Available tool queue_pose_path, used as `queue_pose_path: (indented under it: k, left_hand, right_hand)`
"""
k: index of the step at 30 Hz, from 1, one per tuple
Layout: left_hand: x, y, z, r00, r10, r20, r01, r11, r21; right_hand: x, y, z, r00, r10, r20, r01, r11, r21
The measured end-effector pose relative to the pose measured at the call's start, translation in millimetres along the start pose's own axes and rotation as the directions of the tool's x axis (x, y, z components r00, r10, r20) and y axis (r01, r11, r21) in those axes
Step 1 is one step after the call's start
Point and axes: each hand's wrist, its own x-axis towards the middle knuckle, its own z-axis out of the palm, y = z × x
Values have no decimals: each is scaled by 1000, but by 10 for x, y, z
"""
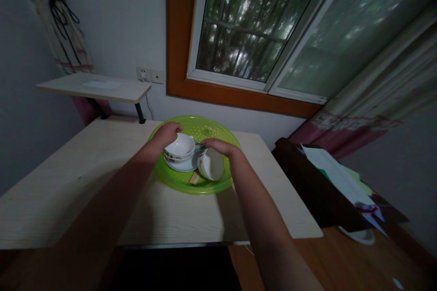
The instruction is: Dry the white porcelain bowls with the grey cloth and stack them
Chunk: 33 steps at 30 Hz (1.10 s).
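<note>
A round green plastic basket [180, 187] holds the dishes. My left hand [167, 132] is curled at the far left rim of a white bowl [181, 146], its fingers bent over the edge. That bowl is stacked on another bowl with a red pattern, and both rest on a white plate [191, 165]. My right hand [218, 146] reaches in from the right, fingers closed about a grey utensil [199, 147] whose kind is unclear. Below that hand a second white bowl [214, 166] lies tipped on its side. Wooden chopsticks [195, 177] lie between the plate and it.
The basket stands on a pale wooden table [85, 191]. A small raised shelf [99, 86] with a paper on it is at the back left. Wall sockets [150, 75] and a window [252, 22] are behind. Papers lie on a dark cabinet [290, 182] at right.
</note>
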Motion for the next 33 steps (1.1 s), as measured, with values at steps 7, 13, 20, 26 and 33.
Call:
queue_pose_path:
  k: [7,13,20,26,33]
  left_hand:
    - [-14,-17,-3,1000,1,13,-1,1000,-12]
    - [21,-50,26,998,51,-48,-53,997,-50]
    - [31,-1,-10,989,102,-109,-112,990,-88]
    - [-21,166,-102,986,130,-101,-148,967,-206]
    - [-85,284,-77,994,-24,107,96,661,-744]
  right_hand:
    - [-92,-13,-18,976,116,183,-180,906,384]
    - [-70,54,3,983,155,95,-169,971,170]
    - [-67,54,-40,969,199,-148,-161,959,233]
    - [15,59,-46,902,167,-399,4,919,394]
    - [141,63,-9,724,178,-666,44,952,302]
